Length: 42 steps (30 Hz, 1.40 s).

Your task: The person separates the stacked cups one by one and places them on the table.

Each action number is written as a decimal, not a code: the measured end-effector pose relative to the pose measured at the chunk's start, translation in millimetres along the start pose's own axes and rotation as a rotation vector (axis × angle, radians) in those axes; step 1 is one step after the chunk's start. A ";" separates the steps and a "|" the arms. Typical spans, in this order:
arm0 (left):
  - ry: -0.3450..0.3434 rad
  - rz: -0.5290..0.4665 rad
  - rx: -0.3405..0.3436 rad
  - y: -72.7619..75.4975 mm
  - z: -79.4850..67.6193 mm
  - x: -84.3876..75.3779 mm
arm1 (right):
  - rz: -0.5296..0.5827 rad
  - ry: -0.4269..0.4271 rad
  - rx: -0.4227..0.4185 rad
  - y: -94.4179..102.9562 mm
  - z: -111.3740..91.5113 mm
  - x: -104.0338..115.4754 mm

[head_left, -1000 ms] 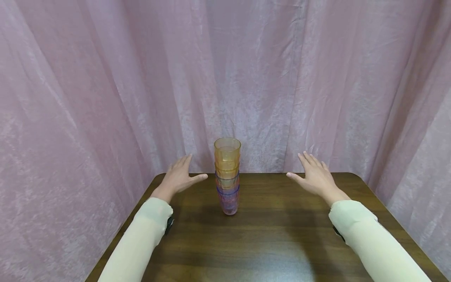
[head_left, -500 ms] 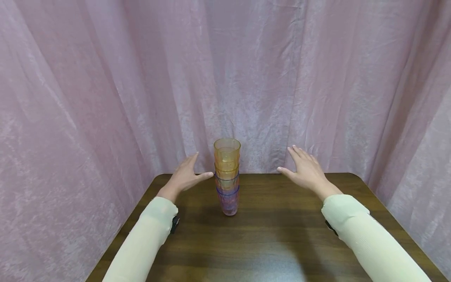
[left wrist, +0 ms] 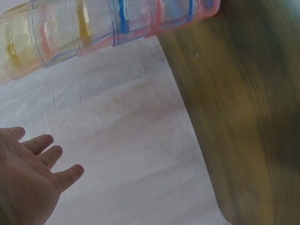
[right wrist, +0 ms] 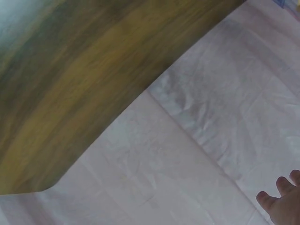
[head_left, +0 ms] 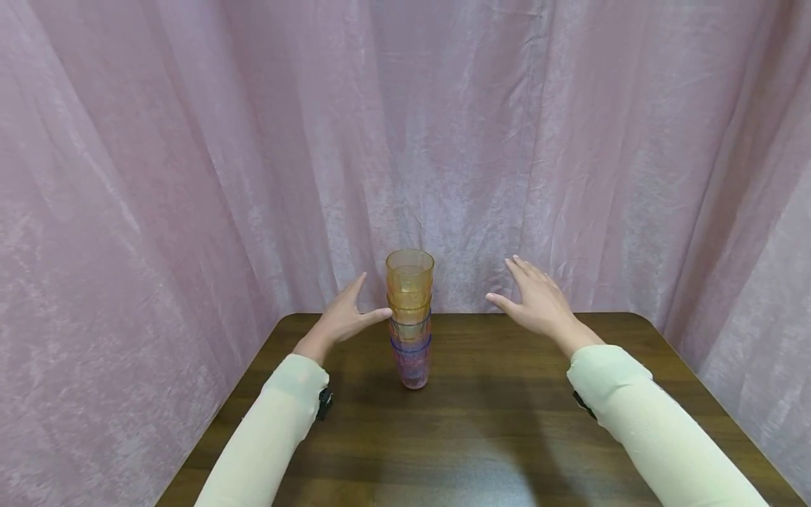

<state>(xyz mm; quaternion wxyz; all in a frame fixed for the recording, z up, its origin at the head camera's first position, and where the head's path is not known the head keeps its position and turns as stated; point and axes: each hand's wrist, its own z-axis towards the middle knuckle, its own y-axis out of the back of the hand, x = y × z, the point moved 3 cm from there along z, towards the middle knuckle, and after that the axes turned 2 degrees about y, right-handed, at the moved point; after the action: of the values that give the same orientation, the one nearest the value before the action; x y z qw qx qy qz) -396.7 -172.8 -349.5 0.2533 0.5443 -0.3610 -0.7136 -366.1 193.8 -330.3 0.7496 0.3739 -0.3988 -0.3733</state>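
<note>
A tall stack of clear tinted plastic cups (head_left: 410, 317) stands upright on the brown wooden table, yellow at the top and blue and pink lower down. Just left of it is my left hand (head_left: 340, 318), fingers spread, its thumb tip right at the side of the stack in the head view. The left wrist view shows the cups (left wrist: 122, 23) beyond the spread fingers of that hand (left wrist: 28, 173). My right hand (head_left: 535, 304) hangs in the air well to the right of the stack, fingers extended and holding nothing. Only its fingertips (right wrist: 266, 199) show in the right wrist view.
The wooden table (head_left: 469, 436) has rounded far corners. Pink velvety curtains (head_left: 469, 141) hang close behind its far edge and along both sides. A dark strap piece (head_left: 324, 403) sits under the left sleeve cuff.
Both hands have moved inward. The left hand has come right up to the stack, and the right hand has shifted left and slightly up. The cups have stayed in place.
</note>
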 end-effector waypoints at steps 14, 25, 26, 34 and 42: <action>-0.015 -0.137 -0.009 -14.3 5.3 -6.4 | 0.087 -0.005 0.015 -2.8 8.8 18.8; -0.028 -0.292 -0.014 -26.7 8.9 -10.0 | 0.270 -0.025 -0.001 -11.0 15.7 42.3; -0.028 -0.308 -0.014 -27.5 9.3 -10.5 | 0.292 -0.032 0.000 -11.8 16.3 44.1; -0.030 -0.451 -0.023 -33.0 14.7 -13.1 | 0.442 -0.096 0.009 -18.3 23.3 58.6; -0.070 -0.511 0.026 -34.3 19.5 -18.4 | 0.591 -0.115 0.035 -25.1 34.9 73.2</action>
<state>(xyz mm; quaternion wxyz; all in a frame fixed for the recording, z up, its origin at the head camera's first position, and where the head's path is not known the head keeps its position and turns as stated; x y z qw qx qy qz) -409.3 -133.3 -362.9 0.0450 0.5960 -0.2297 -0.7681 -373.8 110.8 -314.5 0.7954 0.2326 -0.5384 -0.1526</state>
